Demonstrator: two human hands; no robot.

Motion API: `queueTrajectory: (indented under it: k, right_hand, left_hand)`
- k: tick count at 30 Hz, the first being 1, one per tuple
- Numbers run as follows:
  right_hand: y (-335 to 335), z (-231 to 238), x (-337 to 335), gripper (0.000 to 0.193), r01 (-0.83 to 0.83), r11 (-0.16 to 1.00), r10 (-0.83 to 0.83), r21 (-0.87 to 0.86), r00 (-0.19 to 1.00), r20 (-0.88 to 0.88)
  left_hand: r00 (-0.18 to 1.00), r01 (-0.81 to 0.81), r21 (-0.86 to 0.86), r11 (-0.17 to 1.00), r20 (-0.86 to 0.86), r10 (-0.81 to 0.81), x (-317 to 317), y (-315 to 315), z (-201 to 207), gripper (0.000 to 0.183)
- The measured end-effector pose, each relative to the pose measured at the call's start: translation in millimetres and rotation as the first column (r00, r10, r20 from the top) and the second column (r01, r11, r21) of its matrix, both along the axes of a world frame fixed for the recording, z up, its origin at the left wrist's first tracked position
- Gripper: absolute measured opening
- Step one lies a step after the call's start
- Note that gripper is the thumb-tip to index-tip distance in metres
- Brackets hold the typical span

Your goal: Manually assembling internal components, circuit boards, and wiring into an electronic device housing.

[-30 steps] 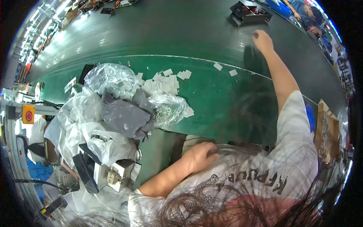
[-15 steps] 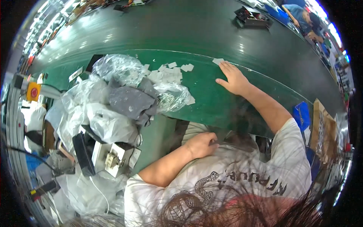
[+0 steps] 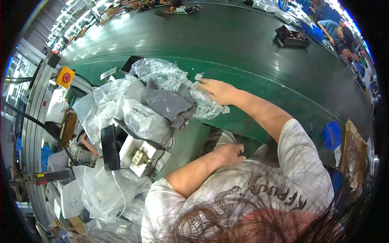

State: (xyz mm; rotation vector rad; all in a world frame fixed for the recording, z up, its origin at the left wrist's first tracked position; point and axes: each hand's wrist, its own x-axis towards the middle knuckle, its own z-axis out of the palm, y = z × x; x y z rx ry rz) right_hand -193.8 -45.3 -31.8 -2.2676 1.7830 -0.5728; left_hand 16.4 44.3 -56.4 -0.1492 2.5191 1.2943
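The right hand (image 3: 219,90) is stretched forward, palm down, with fingers slightly spread, resting on a small clear bag of metal parts (image 3: 204,107) at the near edge of the green conveyor belt (image 3: 251,48). The left hand (image 3: 229,154) is drawn close to the body, fingers curled; whether it pinches something I cannot tell. Crumpled plastic bags (image 3: 133,109) are piled left. A black tray (image 3: 292,37) lies far on the belt.

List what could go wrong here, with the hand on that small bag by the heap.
1. The right hand rests on a small clear bag of metal parts at the heap's edge; a careless pull might tear it and spill them.
2. Loose paper scraps beside it could get swept toward the dark conveyor belt.
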Motion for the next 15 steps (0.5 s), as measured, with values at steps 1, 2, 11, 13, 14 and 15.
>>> queueTrajectory:
  k: [1,2,11,13,14,15]
  right_hand:
    - [10.4,4.8,-5.1,0.05,0.077,0.997,-0.077,-0.031,0.997,0.002]
    - [20.4,10.0,-11.8,0.051,0.133,0.991,-0.133,-0.001,0.991,0.002]
    - [230.8,43.0,-62.2,0.055,0.58,0.802,-0.597,-0.138,0.786,-0.164]
    - [275.3,33.3,-48.4,0.057,0.639,0.755,-0.654,-0.147,0.721,-0.228]
    - [296.2,27.7,-33.5,0.06,0.68,0.728,-0.657,-0.085,0.656,-0.372]
    - [315.8,23.3,-24.5,0.063,0.731,0.681,-0.642,-0.031,0.576,-0.506]
  left_hand:
    - [1.0,-0.001,0.006,1.0,-0.004,0.001,-0.2,-0.2,2.4,0.044]
    - [1.0,-0.013,0.008,1.0,0.004,0.013,-0.5,0.9,3.9,0.044]
    - [0.998,-0.024,0.042,0.999,-0.062,0.026,5.8,-0.2,6.6,0.038]
    - [0.996,-0.024,0.053,0.998,-0.09,0.029,6.8,1.8,8.5,0.037]
    - [0.992,-0.029,0.062,0.998,-0.121,0.037,7.2,2.2,8.6,0.036]
    - [0.993,-0.007,0.059,0.998,-0.114,0.013,5.2,3.8,8.8,0.036]
